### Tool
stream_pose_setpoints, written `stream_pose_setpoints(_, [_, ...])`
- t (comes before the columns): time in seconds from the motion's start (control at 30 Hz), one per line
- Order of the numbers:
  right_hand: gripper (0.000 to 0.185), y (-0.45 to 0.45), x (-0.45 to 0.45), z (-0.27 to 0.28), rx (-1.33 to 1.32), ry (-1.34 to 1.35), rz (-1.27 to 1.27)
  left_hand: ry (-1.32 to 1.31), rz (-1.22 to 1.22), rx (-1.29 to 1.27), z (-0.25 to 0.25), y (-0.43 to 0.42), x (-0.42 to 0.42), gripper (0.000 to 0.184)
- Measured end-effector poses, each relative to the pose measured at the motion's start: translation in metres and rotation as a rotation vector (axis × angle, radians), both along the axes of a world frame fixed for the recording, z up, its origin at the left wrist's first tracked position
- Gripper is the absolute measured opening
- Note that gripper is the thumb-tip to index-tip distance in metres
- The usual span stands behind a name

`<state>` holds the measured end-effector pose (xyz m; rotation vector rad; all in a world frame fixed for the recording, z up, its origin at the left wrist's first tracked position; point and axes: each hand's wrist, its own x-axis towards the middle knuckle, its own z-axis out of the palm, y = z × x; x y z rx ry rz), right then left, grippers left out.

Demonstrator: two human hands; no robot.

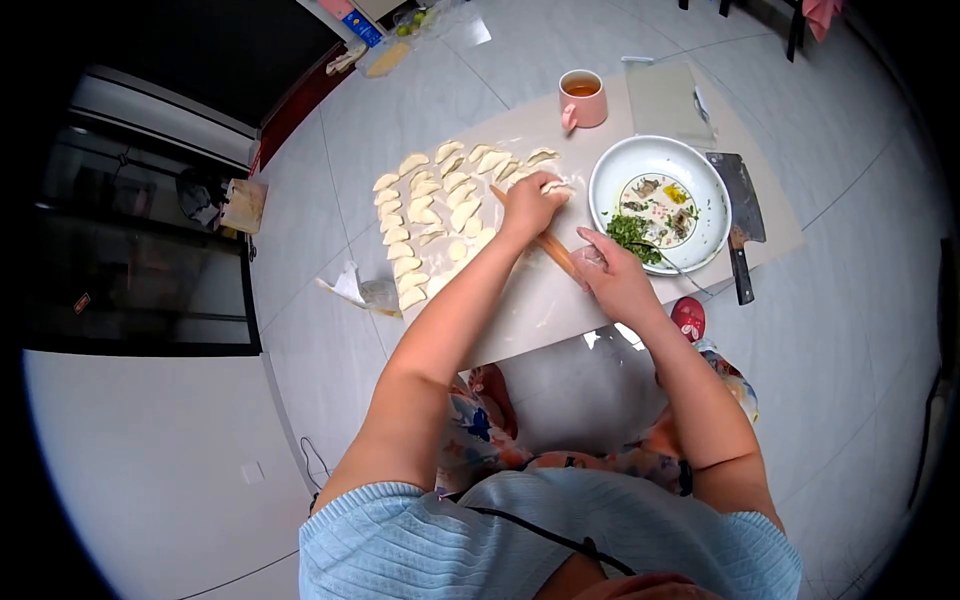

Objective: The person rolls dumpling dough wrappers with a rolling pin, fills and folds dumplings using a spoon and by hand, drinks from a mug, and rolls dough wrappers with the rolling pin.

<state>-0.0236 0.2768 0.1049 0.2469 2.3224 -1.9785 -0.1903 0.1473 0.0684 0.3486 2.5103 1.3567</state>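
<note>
Left hand: here it is, the left hand (533,207), fingers curled down over the rolling pin, a small pale bit of dough (561,188) right by the fingertips; whether it grips the wood or the dough, I cannot tell from up here.
Right hand: over to the right hand (612,270), loosely open, whitened on its inner side, touching the near end of the pin with the fingers spread rather than wrapped round it.
Rolling pin: the rolling pin (562,256) lies slantwise on the tabletop (520,325), far end to the left, near end to the right, its middle partly hidden by the left hand.
Dumplings: and what a line-up, rows of folded dumplings (463,217) filling the left side, with a flat dough round (458,250) among them, near the pin.
Bowl: to the right, a wide white bowl (707,172), chopped greens (630,233) heaped at its left near side, a yellow dab (675,194) farther back.
Cleaver: just beside the bowl on the right, a broad cleaver (738,190), black handle pointing near.
Mug: far side, a pink mug (590,108) of amber drink, upright, a translucent panel (665,95) lying to its right.
</note>
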Motion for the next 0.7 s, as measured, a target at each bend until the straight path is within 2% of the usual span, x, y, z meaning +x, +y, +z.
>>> stream_pose_setpoints(0.03, [0.045, 0.002, 0.000, -0.002, 0.000, 0.000, 0.000, 0.271, -0.037, -0.175, -0.007, 0.008, -0.008, 0.028])
stream_pose_setpoints(0.07, [0.042, 0.006, 0.000, -0.004, -0.018, 0.031, -0.039, 0.272, -0.036, -0.174, -0.014, 0.015, -0.013, 0.028])
stream_pose_setpoints(0.13, [0.039, 0.011, -0.002, -0.009, -0.035, 0.063, -0.079, 0.332, -0.053, -0.492, -0.029, 0.025, -0.019, 0.025])
stream_pose_setpoints(0.17, [0.037, 0.013, -0.004, -0.011, 0.005, 0.108, -0.112, 0.320, -0.054, -0.568, -0.035, 0.028, -0.021, 0.027])
stream_pose_setpoints(0.3, [0.033, 0.027, -0.002, 0.001, 0.019, 0.106, -0.146, 0.367, -0.063, -0.606, -0.030, 0.020, -0.017, 0.020])
stream_pose_setpoints(0.4, [0.032, 0.042, -0.002, 0.009, 0.087, 0.083, -0.196, 0.427, 0.023, -0.385, -0.006, -0.019, -0.005, 0.020])
stream_pose_setpoints(0.47, [0.031, 0.058, 0.001, 0.009, 0.419, 0.270, -0.215, 0.408, 0.102, -0.377, 0.000, -0.064, -0.003, 0.019])
stream_pose_setpoints(0.53, [0.029, 0.076, 0.006, 0.003, 0.712, 0.174, -0.212, 0.309, 0.158, -0.422, 0.007, -0.122, 0.007, 0.016])
stream_pose_setpoints(0.57, [0.021, 0.080, 0.009, 0.009, 0.841, 0.116, -0.223, 0.276, 0.193, -0.484, 0.005, -0.153, 0.013, 0.015])
stream_pose_setpoints(0.6, [0.020, 0.090, 0.013, 0.001, 0.987, 0.161, -0.213, 0.262, 0.220, -0.506, 0.001, -0.179, 0.026, 0.015])
stream_pose_setpoints(0.7, [0.021, 0.097, 0.026, 0.008, 1.133, -0.005, -0.156, 0.047, 0.172, -0.692, -0.013, -0.227, 0.062, 0.017])
